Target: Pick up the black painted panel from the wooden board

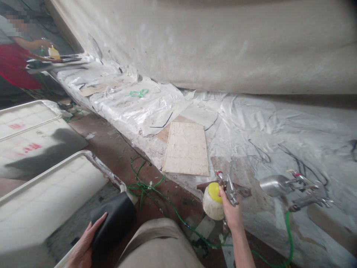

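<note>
My right hand (232, 212) is wrapped round a spray gun (231, 188) with a whitish cup and yellow lid, held over the near edge of the plastic-covered bench. In my left hand (86, 238) is a curved black sheet (118, 219), gripped by its edge beside a white tub; the thumb is hidden. A pale, paint-spattered board (186, 149) lies flat on the bench, ahead of the spray gun. To the right of my right hand, a second spray gun (304, 190) with a metal cup rests on its side, a green hose attached.
White tubs (55, 182) stand on the left. Green hose (173, 206) tangles across the brown floor. Wrinkled plastic sheeting (240, 123) covers the bench, with a pale hanging cloth (223, 48) behind it. At the far left, another person (16, 56) holds a yellowish container.
</note>
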`<control>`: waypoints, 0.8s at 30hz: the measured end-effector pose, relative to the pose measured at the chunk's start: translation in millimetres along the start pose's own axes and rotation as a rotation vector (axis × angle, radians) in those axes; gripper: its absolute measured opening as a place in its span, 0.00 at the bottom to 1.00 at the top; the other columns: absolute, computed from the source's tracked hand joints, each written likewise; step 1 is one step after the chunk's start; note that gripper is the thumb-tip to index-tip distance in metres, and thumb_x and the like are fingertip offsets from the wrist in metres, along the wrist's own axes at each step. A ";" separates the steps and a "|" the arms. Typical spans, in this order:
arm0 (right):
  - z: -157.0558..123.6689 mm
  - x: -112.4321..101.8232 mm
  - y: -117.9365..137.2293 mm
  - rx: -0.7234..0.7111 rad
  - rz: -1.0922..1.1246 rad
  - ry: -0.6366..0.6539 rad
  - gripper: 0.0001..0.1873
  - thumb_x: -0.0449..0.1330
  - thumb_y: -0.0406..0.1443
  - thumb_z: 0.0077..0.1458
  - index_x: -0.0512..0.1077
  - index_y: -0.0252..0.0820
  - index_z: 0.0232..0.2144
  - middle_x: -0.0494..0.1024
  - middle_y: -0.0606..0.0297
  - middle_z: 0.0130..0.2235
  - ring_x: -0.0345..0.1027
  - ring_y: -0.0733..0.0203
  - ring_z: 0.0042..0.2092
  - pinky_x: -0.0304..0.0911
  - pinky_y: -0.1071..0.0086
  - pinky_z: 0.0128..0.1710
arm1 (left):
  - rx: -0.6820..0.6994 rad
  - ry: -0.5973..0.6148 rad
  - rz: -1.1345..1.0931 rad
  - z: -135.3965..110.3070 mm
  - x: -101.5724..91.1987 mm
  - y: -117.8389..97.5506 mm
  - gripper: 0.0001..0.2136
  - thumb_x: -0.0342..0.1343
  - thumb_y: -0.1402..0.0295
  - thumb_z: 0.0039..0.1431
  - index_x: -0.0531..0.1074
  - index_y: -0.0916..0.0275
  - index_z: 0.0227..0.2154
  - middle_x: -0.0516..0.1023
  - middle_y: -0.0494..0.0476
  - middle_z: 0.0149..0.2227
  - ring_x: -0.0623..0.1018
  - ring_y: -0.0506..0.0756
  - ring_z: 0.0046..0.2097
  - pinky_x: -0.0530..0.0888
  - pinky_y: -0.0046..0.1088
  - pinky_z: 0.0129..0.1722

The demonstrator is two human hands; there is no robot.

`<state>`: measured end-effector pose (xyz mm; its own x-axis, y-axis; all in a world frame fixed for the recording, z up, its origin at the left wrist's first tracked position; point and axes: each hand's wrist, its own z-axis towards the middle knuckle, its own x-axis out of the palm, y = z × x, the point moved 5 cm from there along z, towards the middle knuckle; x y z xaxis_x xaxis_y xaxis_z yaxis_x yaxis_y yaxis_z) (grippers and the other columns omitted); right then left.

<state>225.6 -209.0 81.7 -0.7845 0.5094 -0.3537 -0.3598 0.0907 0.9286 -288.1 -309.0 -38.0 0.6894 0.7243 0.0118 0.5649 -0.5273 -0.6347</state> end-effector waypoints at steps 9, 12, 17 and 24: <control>-43.3 -10.8 -20.0 0.112 -0.022 0.038 0.19 0.62 0.50 0.49 0.73 0.40 0.26 0.77 0.60 0.28 0.71 0.55 0.32 0.66 0.66 0.33 | 0.042 0.025 0.045 1.4 5.7 0.0 0.36 0.68 0.66 0.45 0.63 0.54 0.59 0.80 0.56 0.37 0.81 0.56 0.31 0.78 0.28 0.31; -58.3 -14.2 -19.1 0.085 -0.057 0.063 0.18 0.61 0.50 0.51 0.73 0.40 0.28 0.77 0.61 0.28 0.70 0.56 0.32 0.66 0.66 0.33 | 0.042 0.055 0.049 -1.2 8.6 -0.5 0.34 0.68 0.66 0.46 0.65 0.57 0.58 0.80 0.58 0.36 0.80 0.56 0.30 0.78 0.27 0.30; -76.1 -0.4 -11.0 0.007 -0.062 0.153 0.15 0.60 0.47 0.55 0.71 0.41 0.33 0.76 0.62 0.31 0.70 0.57 0.34 0.67 0.66 0.37 | 0.043 0.032 0.077 -3.6 11.1 -4.5 0.33 0.68 0.67 0.46 0.65 0.56 0.57 0.80 0.55 0.32 0.79 0.54 0.26 0.78 0.27 0.28; -92.3 39.4 11.3 -0.011 0.026 0.359 0.12 0.56 0.43 0.59 0.71 0.41 0.39 0.76 0.62 0.37 0.70 0.58 0.39 0.66 0.69 0.41 | 0.059 0.036 0.093 -3.2 11.3 -6.7 0.33 0.66 0.65 0.48 0.63 0.55 0.58 0.80 0.55 0.34 0.80 0.56 0.28 0.78 0.31 0.29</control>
<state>143.9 -266.9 67.9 -0.9203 0.1776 -0.3486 -0.3413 0.0714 0.9373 -282.7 -298.7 -31.2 0.7544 0.6560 -0.0222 0.4704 -0.5639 -0.6788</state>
